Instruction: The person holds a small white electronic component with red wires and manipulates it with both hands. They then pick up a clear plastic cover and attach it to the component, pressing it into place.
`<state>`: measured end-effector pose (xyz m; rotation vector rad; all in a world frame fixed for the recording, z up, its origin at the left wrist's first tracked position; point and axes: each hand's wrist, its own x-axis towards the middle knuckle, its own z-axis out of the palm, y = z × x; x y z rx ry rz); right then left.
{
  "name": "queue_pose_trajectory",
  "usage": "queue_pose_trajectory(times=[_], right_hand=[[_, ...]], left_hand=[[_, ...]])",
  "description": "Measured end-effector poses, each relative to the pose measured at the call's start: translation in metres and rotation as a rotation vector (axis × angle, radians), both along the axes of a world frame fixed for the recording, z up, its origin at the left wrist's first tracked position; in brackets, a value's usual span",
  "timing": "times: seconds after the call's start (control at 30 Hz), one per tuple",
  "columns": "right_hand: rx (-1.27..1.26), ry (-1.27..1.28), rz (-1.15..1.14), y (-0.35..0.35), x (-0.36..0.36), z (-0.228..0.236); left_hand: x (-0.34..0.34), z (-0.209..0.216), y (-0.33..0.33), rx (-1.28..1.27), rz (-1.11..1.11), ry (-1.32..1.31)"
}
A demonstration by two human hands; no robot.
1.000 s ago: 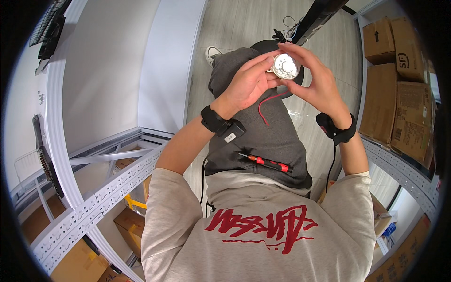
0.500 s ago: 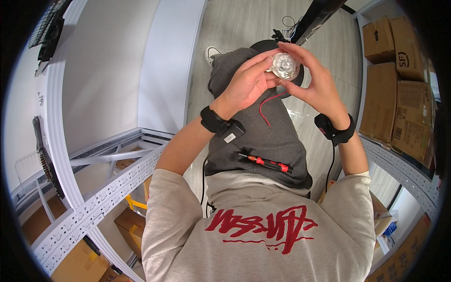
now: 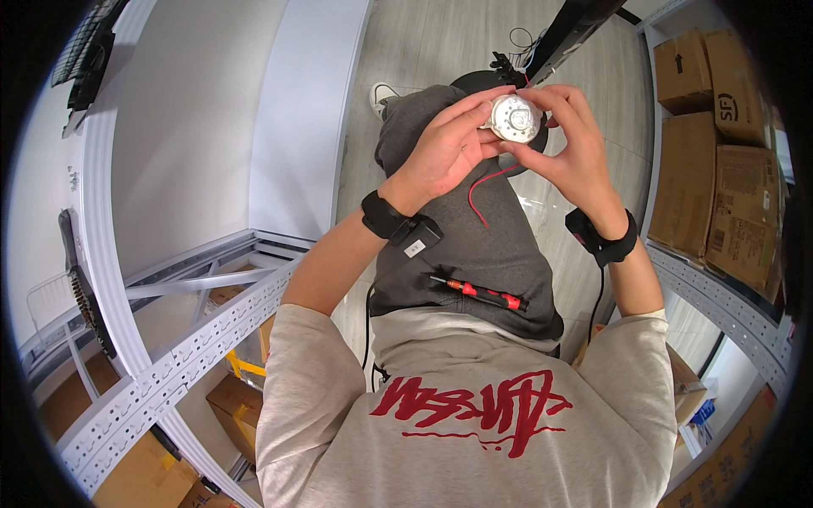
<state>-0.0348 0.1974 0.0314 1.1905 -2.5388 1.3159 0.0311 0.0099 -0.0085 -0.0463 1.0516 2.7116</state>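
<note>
"What is held?"

"One silver disc point(image 3: 516, 119), gripped at its edge by the left hand point(image 3: 447, 151), thumb and fingers slightly parted; the right hand point(image 3: 577, 152), thumb and forefinger wider apart, clasps its rim."

"And below the fingers?"

"One red wire point(image 3: 472, 196) (upper end hidden), then one screwdriver point(image 3: 481, 293); left fingertips behind the disc are hard to make out."

The round piece point(image 3: 515, 119) looks glossy; trousers point(image 3: 512, 241), matt cloth; screwdriver handle point(image 3: 491, 295), plastic; boxes point(image 3: 684, 188), matt cardboard.

A round, silvery-white device point(image 3: 514, 119) is showing its ringed face upward, resting between left hand point(image 3: 449, 152) and right hand point(image 3: 576, 146).
</note>
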Motion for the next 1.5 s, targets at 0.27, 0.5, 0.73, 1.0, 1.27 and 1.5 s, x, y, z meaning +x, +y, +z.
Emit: queue_pose_trajectory(times=[0.27, 0.5, 0.73, 1.0, 1.27, 1.5], right_hand=[[-0.06, -0.021, 0.03, 0.002, -0.001, 0.016], [-0.079, 0.011, 0.074, -0.002, 0.0, 0.016], [-0.112, 0.023, -0.01, 0.01, -0.011, 0.019], [-0.263, -0.259, -0.041, 0.02, -0.016, 0.008], [-0.441, -0.905, 0.052, 0.039, -0.024, -0.015], [-0.501, -1.167, 0.064, 0.038, -0.018, -0.009]], left_hand=[[-0.001, 0.0, 0.0, 0.033, -0.01, 0.014], [-0.001, -0.003, 0.0, 0.022, -0.009, 0.014], [0.0, 0.001, 0.002, 0.062, -0.006, 0.028], [-0.001, 0.003, 0.002, 0.047, -0.009, 0.034], [-0.001, 0.005, 0.001, 0.032, -0.001, 0.013], [-0.003, 0.003, 0.002, 0.054, 0.014, 0.011]])
